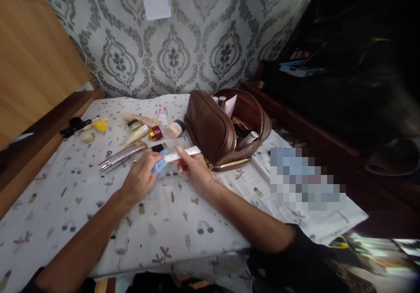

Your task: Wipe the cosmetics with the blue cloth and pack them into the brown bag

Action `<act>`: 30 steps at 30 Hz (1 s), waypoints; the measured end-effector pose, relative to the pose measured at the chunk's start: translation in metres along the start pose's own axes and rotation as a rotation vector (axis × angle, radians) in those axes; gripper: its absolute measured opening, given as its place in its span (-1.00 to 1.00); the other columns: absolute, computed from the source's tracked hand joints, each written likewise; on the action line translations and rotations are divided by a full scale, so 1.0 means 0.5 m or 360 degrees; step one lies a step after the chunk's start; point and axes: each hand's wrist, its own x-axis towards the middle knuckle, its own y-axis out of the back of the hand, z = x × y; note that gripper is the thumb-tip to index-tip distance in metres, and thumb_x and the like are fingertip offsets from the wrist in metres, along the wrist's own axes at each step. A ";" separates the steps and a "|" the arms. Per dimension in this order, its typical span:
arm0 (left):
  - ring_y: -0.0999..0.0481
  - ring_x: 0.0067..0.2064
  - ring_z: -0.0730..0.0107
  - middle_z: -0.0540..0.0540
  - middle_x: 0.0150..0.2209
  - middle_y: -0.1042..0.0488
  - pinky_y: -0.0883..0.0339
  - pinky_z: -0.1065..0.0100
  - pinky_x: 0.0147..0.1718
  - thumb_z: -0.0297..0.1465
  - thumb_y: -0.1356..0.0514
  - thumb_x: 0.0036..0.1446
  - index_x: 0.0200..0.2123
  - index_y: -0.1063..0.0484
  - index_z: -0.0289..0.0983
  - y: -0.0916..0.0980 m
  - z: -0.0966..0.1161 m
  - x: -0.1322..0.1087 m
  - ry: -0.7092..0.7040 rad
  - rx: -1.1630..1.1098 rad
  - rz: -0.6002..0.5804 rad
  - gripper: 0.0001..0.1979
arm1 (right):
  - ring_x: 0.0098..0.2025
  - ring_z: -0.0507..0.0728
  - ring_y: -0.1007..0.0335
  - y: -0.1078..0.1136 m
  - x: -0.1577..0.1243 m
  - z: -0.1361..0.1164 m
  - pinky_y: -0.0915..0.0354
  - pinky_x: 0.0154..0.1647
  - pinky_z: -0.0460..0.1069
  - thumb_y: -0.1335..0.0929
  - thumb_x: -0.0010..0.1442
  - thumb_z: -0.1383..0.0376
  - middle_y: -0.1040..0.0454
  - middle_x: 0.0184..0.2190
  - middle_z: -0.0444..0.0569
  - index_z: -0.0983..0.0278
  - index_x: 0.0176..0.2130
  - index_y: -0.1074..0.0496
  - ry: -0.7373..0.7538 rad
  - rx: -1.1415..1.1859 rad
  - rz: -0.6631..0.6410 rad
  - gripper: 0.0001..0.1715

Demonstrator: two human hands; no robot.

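My right hand (193, 166) grips a slim white tube (172, 156) near its far end, thumb on top. Around the tube's left end, my left hand (142, 172) is closed on a light blue cloth (159, 166). Just to the right of my hands stands an open brown toiletry bag (210, 127), with a white bottle (249, 139) and other items inside. Behind my left hand lie a silver tube (123, 156) and a black-capped item (156, 148), partly hidden.
Several cosmetics lie on the patterned cloth (183, 227): a red jar (155, 133), a blue-lidded jar (175, 129), a cream tube (135, 136) and a pink-and-white tube (162, 115). Brushes (77, 127) and a yellow item (100, 125) lie far left. A wooden panel (36, 52) borders the left.
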 end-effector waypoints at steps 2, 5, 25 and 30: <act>-0.58 -0.04 0.21 -0.16 -0.10 -0.55 -0.48 0.25 -0.04 -0.56 -0.10 0.19 0.00 -0.35 -0.23 0.001 -0.003 -0.001 0.0015 0.0011 -0.0010 -0.69 | -0.68 -0.06 -0.17 -0.001 0.000 0.002 0.00 -0.63 -0.09 -0.58 -0.19 -0.10 -0.43 -0.68 -0.13 0.29 -0.58 -0.41 -0.0011 0.0024 0.0034 -0.43; -0.59 -0.04 0.20 -0.17 -0.09 -0.56 -0.47 0.25 -0.03 -0.53 -0.10 0.20 0.01 -0.33 -0.24 0.002 -0.007 0.001 0.0088 -0.0004 -0.0060 -0.69 | -0.70 -0.06 -0.16 -0.005 0.000 0.002 0.01 -0.65 -0.10 -0.60 -0.27 -0.11 -0.42 -0.68 -0.15 0.28 -0.57 -0.40 -0.0042 0.0067 0.0070 -0.40; -0.46 -0.28 0.32 -0.01 -0.34 -0.52 -0.32 0.36 -0.25 -0.19 -0.06 0.30 -0.22 -0.48 -0.25 0.025 0.018 0.045 0.0859 -0.0675 -0.0440 -0.71 | -0.60 -0.08 -0.25 -0.003 -0.003 -0.007 -0.04 -0.63 -0.15 -0.65 -0.31 0.11 -0.45 -0.58 -0.18 0.32 -0.42 -0.52 0.0030 0.0152 -0.0150 -0.50; -0.44 -0.32 0.35 -0.01 -0.39 -0.48 -0.34 0.37 -0.25 -0.13 0.00 0.35 -0.30 -0.46 -0.23 0.012 0.032 0.042 0.0997 -0.0978 -0.0492 -0.63 | -0.52 -0.04 -0.27 -0.009 -0.017 -0.005 -0.10 -0.57 -0.14 -0.64 -0.27 0.18 -0.47 -0.55 -0.19 0.27 -0.28 -0.61 0.0031 -0.0025 -0.0372 -0.50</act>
